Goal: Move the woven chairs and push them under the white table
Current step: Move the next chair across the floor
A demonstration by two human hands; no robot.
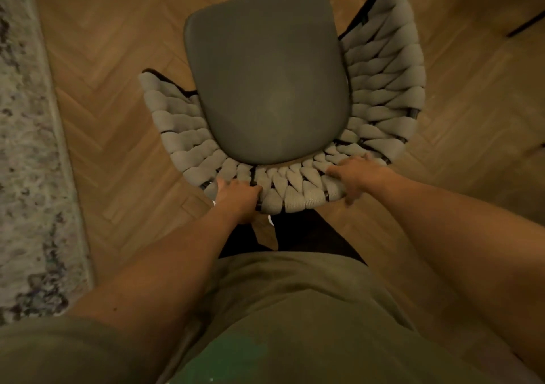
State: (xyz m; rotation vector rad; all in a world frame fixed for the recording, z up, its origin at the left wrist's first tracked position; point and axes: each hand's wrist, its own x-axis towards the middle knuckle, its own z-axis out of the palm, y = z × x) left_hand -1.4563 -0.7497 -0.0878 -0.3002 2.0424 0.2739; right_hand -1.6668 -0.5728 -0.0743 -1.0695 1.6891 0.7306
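I look straight down on a woven chair (380,94) with a grey padded seat and a curved back of thick beige woven cords on a dark frame. My left hand (237,199) grips the top of the backrest at its left rear. My right hand (358,177) is closed over the backrest at its right rear, fingers wrapped over the cords. The chair's legs are hidden under the seat. The white table is not in view.
Herringbone wooden floor (112,94) surrounds the chair. A pale patterned rug (26,153) runs along the left edge. A thin dark furniture leg (525,25) shows at the upper right. My body and legs fill the bottom.
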